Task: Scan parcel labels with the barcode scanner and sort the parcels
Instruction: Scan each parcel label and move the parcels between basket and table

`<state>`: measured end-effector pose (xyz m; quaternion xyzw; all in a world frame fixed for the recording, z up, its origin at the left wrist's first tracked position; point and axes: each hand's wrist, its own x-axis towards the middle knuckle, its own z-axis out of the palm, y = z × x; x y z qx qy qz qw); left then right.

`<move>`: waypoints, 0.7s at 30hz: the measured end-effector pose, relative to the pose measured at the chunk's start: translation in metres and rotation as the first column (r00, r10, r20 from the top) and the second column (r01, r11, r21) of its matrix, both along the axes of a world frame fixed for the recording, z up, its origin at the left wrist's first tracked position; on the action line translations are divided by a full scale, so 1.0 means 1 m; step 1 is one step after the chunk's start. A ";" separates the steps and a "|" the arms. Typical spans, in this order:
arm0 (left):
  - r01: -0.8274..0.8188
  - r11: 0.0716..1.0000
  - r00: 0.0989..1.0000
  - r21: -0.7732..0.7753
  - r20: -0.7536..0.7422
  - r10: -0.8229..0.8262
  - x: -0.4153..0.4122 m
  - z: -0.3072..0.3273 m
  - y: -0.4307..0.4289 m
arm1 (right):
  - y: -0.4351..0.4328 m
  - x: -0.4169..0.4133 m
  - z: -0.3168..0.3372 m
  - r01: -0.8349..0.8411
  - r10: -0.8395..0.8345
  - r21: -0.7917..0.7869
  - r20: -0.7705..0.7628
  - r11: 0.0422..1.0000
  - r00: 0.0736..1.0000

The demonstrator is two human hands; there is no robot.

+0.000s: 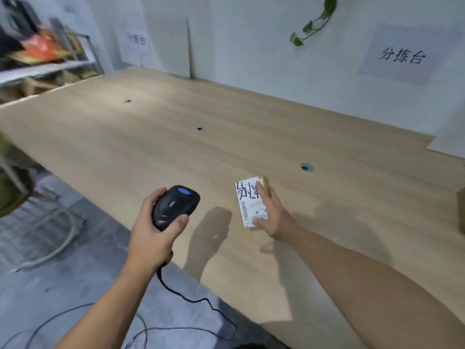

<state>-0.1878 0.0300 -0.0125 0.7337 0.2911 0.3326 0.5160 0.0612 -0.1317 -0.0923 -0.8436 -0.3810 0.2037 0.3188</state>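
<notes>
Head view, looking down over a pale wooden table (251, 117).

Left hand (151, 235): fingers clenched round the black barcode scanner (175, 206), thumb laid along its near side. The scanner has a blue button on top, and its head points away from me, over the table's near edge. Its dark cord (191, 299) drops from under the wrist and loops across the grey floor.

Right hand (274, 215): grasping the parcel (265, 182), a small tan box. One finger lies across the upper right of its white label (247, 197) and the thumb presses the near corner by the barcode. Black handwritten marks fill the label's top half, with printed barcodes along its left and bottom edges. The parcel sits just right of the scanner, apart from it, over the table's near part. I cannot tell whether it rests on the wood or is lifted slightly.

A round cable hole (306, 167) lies just beyond the parcel. On the back wall I note a paper sign (402, 56) and a leafy sprig (314, 21). There is a blurred metal shelf (45, 68) at far left.
</notes>
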 end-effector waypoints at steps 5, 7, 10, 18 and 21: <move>-0.233 0.970 0.972 0.070 0.062 0.229 -0.081 0.013 0.071 | 0.111 -0.061 0.009 -0.124 0.124 0.012 0.016 0.992 0.992; -0.333 0.937 0.942 0.106 0.087 0.325 -0.118 0.018 0.100 | 0.157 -0.089 0.015 -0.179 0.179 0.037 0.019 0.983 0.984; -0.463 0.877 0.886 0.127 0.111 0.451 -0.166 0.027 0.134 | 0.220 -0.127 0.023 -0.246 0.250 0.116 -0.019 0.962 0.968; -0.706 0.692 0.706 0.149 0.206 0.677 -0.247 0.040 0.201 | 0.361 -0.200 0.035 -0.395 0.402 0.124 -0.041 0.910 0.915; -0.741 0.661 0.671 0.123 0.201 0.714 -0.258 0.034 0.225 | 0.410 -0.219 0.037 -0.458 0.466 0.139 -0.034 0.878 0.884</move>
